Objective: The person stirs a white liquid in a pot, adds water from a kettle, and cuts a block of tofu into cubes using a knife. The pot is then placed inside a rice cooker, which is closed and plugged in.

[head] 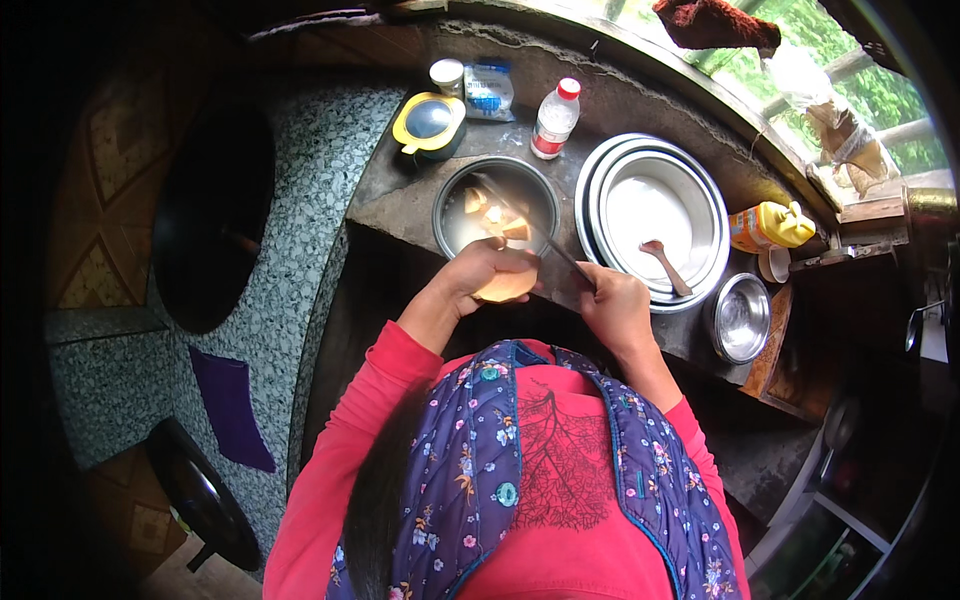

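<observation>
My left hand point(480, 271) grips a pale orange piece of root vegetable or squash point(507, 286), cut face up; its exact kind is unclear. In my right hand point(621, 306) is a knife point(564, 255), its blurred blade slanting up and left over the dark-walled metal pot point(553, 201). Both hands are at the pot's near rim. Cut chunks point(475, 200) of the same colour lie inside it, apparently in cloudy liquid. Right of the pot are nested metal basins point(592, 244), with a reddish-brown spoon or ladle point(664, 268) lying in the top one.
Behind the pot stand a yellow-lidded container point(409, 120), a white-lidded jar point(448, 75), a plastic packet point(489, 94) and a red-capped bottle point(555, 120). A yellow jug point(769, 225) and small metal bowl point(742, 319) sit rightward. A large wok point(214, 225) is set into the speckled counter point(322, 157).
</observation>
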Demonstrator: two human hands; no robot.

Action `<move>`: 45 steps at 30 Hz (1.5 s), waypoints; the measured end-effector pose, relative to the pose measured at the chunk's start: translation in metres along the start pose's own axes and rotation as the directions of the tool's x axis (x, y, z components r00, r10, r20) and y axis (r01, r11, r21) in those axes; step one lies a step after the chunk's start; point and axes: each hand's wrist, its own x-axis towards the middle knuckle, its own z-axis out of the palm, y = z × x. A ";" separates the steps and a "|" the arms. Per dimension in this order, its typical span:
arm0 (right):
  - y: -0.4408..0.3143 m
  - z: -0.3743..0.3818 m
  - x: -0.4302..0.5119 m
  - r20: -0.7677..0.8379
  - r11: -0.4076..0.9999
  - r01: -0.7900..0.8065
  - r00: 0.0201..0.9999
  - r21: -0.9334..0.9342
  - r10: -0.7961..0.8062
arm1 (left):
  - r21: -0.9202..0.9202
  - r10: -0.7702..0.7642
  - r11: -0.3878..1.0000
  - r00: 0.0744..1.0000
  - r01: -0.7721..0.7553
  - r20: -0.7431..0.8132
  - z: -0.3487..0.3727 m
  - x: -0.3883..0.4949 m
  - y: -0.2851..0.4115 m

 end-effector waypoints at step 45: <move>-0.001 -0.033 -0.034 -0.016 0.942 0.265 0.963 0.207 -0.268 | 0.067 0.454 0.871 0.851 -0.486 0.264 0.019 -0.020 -0.001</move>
